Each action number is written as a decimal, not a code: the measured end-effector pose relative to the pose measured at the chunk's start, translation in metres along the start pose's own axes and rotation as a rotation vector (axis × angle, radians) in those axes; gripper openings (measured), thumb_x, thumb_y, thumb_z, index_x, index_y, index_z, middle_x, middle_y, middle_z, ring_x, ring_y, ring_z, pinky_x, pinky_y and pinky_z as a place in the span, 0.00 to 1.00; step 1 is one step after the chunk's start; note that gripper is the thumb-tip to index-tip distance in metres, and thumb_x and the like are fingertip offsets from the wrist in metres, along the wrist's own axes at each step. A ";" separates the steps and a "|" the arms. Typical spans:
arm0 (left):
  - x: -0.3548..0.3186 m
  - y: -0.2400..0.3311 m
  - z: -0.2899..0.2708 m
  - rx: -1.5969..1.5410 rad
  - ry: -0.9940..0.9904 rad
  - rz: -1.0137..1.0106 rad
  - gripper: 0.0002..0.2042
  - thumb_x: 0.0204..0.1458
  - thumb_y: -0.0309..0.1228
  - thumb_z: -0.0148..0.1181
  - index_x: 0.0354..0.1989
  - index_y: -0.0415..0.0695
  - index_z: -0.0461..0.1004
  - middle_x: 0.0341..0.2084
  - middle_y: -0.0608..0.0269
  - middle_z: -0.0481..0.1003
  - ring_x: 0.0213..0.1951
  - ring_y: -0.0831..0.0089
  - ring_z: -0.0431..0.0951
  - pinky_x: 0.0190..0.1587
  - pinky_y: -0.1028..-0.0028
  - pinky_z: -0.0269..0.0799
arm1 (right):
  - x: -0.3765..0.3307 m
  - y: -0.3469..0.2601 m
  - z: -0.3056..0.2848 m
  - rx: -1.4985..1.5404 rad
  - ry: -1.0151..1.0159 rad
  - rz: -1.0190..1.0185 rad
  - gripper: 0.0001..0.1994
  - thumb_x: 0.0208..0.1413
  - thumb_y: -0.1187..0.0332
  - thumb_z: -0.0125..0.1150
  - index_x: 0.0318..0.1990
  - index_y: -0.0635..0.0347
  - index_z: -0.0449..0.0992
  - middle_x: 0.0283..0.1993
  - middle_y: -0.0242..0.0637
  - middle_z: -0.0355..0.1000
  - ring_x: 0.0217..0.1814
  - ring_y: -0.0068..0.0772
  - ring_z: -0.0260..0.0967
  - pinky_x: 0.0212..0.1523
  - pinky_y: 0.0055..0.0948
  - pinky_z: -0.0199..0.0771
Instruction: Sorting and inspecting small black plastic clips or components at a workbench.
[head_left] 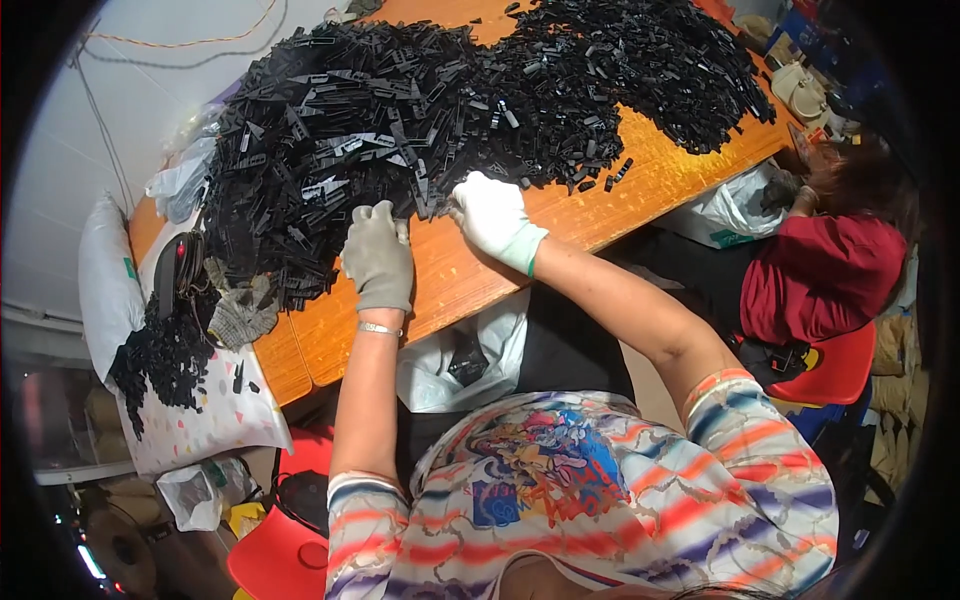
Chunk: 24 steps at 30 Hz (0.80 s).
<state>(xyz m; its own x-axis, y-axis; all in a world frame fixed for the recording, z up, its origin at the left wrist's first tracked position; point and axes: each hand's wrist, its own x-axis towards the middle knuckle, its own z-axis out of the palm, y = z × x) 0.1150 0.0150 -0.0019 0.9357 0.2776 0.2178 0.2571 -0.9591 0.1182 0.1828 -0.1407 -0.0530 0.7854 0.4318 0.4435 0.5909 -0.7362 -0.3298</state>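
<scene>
A big heap of small black plastic parts (330,130), many of them long and narrow with slots, covers the far side of the wooden table (450,275). At the heap's near edge is my left hand (378,255) in a grey glove, its fingers curled closed. My right hand (497,222), in a white glove, lies a little to the right with fingertips pinched against the edge of the heap. Whatever either hand holds is hidden by the gloves or too small to name.
A second black heap (650,70) spreads to the right. At left lie a crumpled grey glove (243,310) and a small black pile (165,355) on a patterned cloth (225,420). A white bag (470,355) hangs below the table edge. A person in a red shirt (820,270) sits at right.
</scene>
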 end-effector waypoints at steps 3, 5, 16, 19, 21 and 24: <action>-0.005 -0.005 0.012 -0.074 0.082 0.013 0.09 0.52 0.32 0.58 0.41 0.49 0.75 0.38 0.58 0.73 0.40 0.57 0.77 0.40 0.59 0.74 | -0.008 0.002 -0.004 0.078 0.024 -0.011 0.08 0.46 0.64 0.67 0.30 0.56 0.76 0.33 0.43 0.71 0.35 0.47 0.72 0.35 0.40 0.72; -0.015 -0.012 0.018 -0.130 0.110 0.079 0.09 0.52 0.33 0.58 0.42 0.49 0.75 0.39 0.59 0.73 0.40 0.58 0.77 0.40 0.59 0.74 | -0.013 -0.003 -0.010 0.077 -0.082 0.033 0.07 0.45 0.64 0.68 0.29 0.54 0.77 0.32 0.41 0.71 0.35 0.47 0.72 0.36 0.40 0.71; -0.044 -0.035 0.010 -0.265 0.144 0.157 0.09 0.51 0.30 0.60 0.42 0.49 0.74 0.39 0.61 0.73 0.40 0.58 0.76 0.41 0.61 0.73 | -0.015 -0.011 -0.026 0.199 -0.180 0.051 0.08 0.46 0.68 0.64 0.32 0.58 0.72 0.35 0.46 0.69 0.40 0.51 0.71 0.40 0.44 0.71; -0.048 -0.038 0.006 -0.284 0.189 0.177 0.09 0.51 0.29 0.60 0.41 0.48 0.73 0.38 0.60 0.74 0.40 0.58 0.76 0.40 0.61 0.73 | -0.018 -0.012 -0.020 0.177 -0.141 -0.007 0.08 0.47 0.69 0.61 0.34 0.58 0.71 0.35 0.47 0.69 0.37 0.52 0.71 0.38 0.44 0.71; -0.052 -0.038 0.001 -0.293 0.213 0.196 0.09 0.51 0.29 0.60 0.41 0.48 0.73 0.37 0.60 0.74 0.40 0.57 0.76 0.40 0.61 0.72 | -0.021 -0.011 -0.015 0.167 -0.114 -0.044 0.08 0.48 0.70 0.60 0.36 0.58 0.71 0.35 0.48 0.69 0.36 0.53 0.71 0.37 0.45 0.72; -0.059 -0.036 -0.005 -0.372 0.120 0.172 0.09 0.50 0.29 0.60 0.40 0.48 0.74 0.35 0.59 0.74 0.39 0.56 0.75 0.40 0.61 0.72 | -0.021 -0.012 -0.016 0.159 -0.100 -0.044 0.08 0.49 0.72 0.57 0.38 0.58 0.69 0.35 0.49 0.68 0.35 0.55 0.71 0.35 0.45 0.72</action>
<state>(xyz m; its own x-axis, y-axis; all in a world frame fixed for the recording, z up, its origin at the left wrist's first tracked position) 0.0493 0.0335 -0.0142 0.9167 0.1411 0.3737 -0.0255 -0.9129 0.4073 0.1561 -0.1493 -0.0451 0.7676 0.5174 0.3783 0.6409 -0.6272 -0.4426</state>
